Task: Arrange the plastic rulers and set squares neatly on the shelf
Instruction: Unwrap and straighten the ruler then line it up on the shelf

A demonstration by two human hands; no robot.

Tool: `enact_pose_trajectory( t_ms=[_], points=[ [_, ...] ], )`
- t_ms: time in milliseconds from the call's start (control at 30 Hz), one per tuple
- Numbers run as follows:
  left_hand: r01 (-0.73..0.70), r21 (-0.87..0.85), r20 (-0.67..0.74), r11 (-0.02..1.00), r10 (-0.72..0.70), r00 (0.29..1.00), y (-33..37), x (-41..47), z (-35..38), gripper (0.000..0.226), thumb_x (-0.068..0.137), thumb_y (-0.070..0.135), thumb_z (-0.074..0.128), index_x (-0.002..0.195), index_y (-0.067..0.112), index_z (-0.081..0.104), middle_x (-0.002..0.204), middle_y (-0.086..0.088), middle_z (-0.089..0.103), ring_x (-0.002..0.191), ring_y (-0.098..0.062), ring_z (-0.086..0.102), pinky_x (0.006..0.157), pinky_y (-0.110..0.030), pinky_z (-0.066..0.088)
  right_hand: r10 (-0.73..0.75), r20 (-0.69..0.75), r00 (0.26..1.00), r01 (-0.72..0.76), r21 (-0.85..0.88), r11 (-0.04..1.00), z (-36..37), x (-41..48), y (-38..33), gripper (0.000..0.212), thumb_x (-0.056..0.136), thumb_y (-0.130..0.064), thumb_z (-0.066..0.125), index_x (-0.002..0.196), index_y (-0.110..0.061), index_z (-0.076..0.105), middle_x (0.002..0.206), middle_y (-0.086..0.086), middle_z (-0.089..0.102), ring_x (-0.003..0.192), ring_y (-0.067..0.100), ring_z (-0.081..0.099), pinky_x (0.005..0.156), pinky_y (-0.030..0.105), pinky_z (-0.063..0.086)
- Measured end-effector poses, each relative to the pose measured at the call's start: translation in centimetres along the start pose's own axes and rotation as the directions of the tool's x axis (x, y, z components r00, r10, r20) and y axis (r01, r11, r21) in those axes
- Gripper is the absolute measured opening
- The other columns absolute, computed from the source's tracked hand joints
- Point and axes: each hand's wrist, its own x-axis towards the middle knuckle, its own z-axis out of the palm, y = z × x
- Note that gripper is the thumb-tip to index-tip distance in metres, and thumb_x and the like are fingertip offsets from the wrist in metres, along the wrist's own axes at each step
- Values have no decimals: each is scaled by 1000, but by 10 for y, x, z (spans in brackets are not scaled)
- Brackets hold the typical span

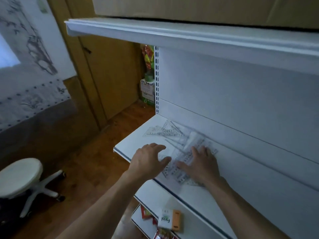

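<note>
A loose heap of clear plastic rulers [183,159] lies on the white shelf [131,144], with clear set squares [165,130] spread toward the shelf's back left corner. My right hand [200,164] lies flat on the heap, fingers spread, pressing on the rulers. My left hand [150,159] hovers over the left edge of the heap with fingers apart and curled, touching or nearly touching a ruler; it holds nothing. The frame is blurred, so single pieces are hard to tell apart.
Another white shelf [155,33] hangs above, with a cardboard box [189,7] on it. On a lower shelf lie a white and orange packet [170,221] and red wrappers [146,214]. A white stool [19,176] stands on the wooden floor at left.
</note>
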Motion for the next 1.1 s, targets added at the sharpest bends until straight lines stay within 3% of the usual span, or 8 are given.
enact_pose_trajectory(
  t_ms=[300,400,500,567,700,833,1000,1100],
  points=[
    [-159,-116,148,980,175,973,-8,52,0,52,86,58,55,131,33,54,137,12,53,113,-15,58,89,-36,55,32,-98,995,-2,297,955,1,-5,10,57,95,-39,51,146,-23,34,158,-3,18,145,11,14,114,23,13],
    [-210,-142,172,967,233,957,-9,61,-2,50,86,58,56,131,35,54,137,12,53,112,-15,58,88,-36,55,108,-185,977,-68,213,975,0,-9,9,53,90,-43,56,137,-20,46,147,0,40,135,18,34,108,28,29],
    [-275,-147,179,950,299,937,-12,66,-3,48,88,55,56,131,34,54,137,11,53,117,-15,55,94,-36,52,219,-258,941,-198,107,974,-1,-18,3,50,82,-59,54,114,-20,56,120,-2,58,113,23,51,86,32,44],
    [-300,-163,190,940,328,925,-15,66,-3,47,88,54,56,130,33,55,137,10,54,117,-15,55,95,-37,52,237,-245,940,-224,79,971,4,-24,-5,50,81,-64,50,108,-23,57,114,-3,58,110,22,52,83,32,45],
    [-348,-177,196,921,380,904,-20,63,-3,46,89,53,55,130,32,55,136,10,55,116,-15,55,96,-34,49,310,-226,923,-306,53,950,11,-24,-23,72,81,-73,42,128,-20,50,137,4,47,127,25,41,102,36,38],
    [-387,-180,174,904,416,893,-30,61,-7,44,90,52,55,129,31,57,133,9,57,113,-14,56,93,-29,48,403,-216,890,-402,51,914,12,-19,-38,86,73,-84,36,126,-18,50,136,7,48,126,26,42,102,40,38],
    [-428,-169,171,888,454,874,-45,66,-15,46,90,52,55,131,30,55,133,10,56,114,-12,55,94,-30,49,435,-189,880,-419,120,900,14,-18,-49,66,92,-57,40,143,-14,37,154,10,28,141,26,23,114,38,23],
    [-441,-174,169,880,468,867,-48,68,-19,46,90,51,55,131,31,55,132,10,56,113,-11,55,93,-29,50,458,-243,855,-424,179,888,14,-20,-48,47,96,-41,42,135,-15,50,146,7,41,134,25,34,105,34,35]
  ],
)
